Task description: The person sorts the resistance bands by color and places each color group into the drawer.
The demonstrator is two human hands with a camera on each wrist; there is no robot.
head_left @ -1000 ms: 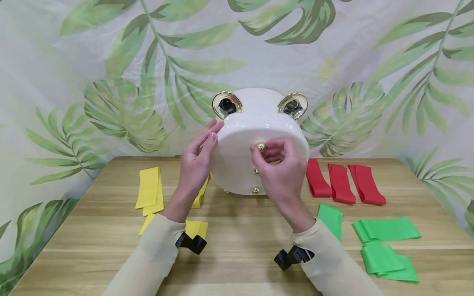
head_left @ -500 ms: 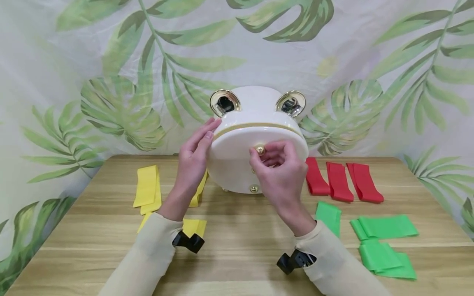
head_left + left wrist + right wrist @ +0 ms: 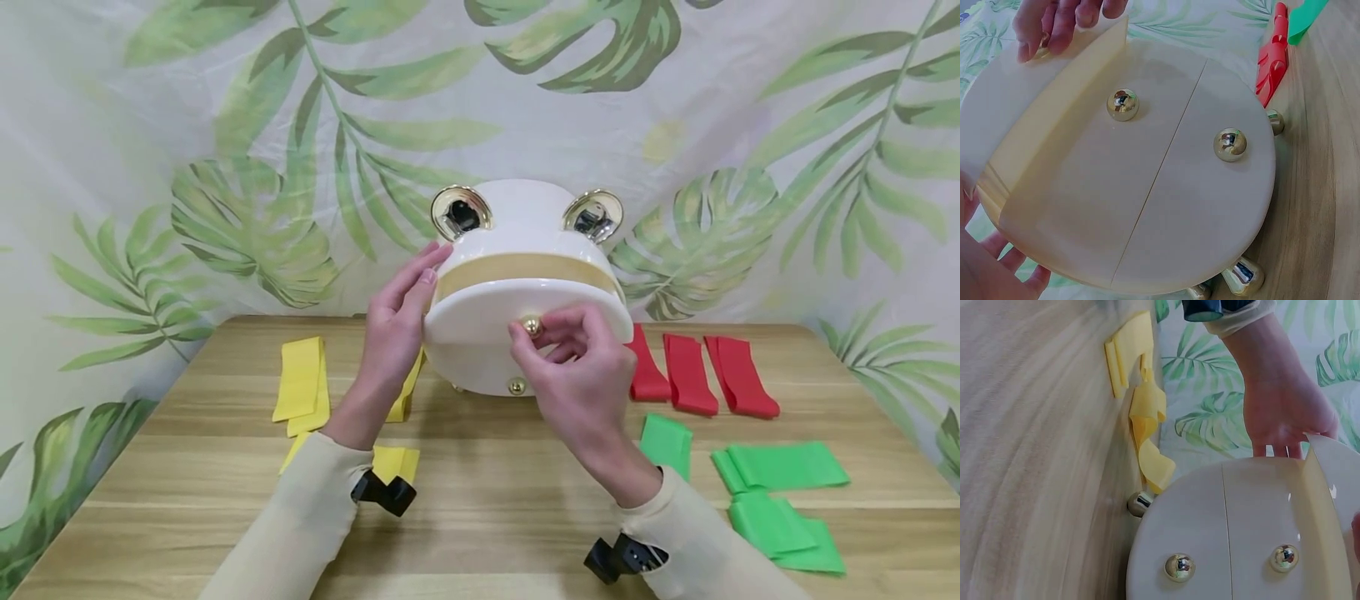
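Fingers of the right hand [image 3: 583, 367] pinch a shiny gold ball knob [image 3: 531, 326] on the glossy white rounded drawer box [image 3: 517, 208], centre frame; the left hand [image 3: 396, 321], fingers extended, braces it; slow, straight pulling should suit.

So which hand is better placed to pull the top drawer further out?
The right hand, most likely: it pinches the gold knob on the top drawer, while the left hand lies at the side of the white box, off the knob.

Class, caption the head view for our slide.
Left hand touches a rounded, glossy white box; right hand pinches the round gold knob of its partly open top drawer.
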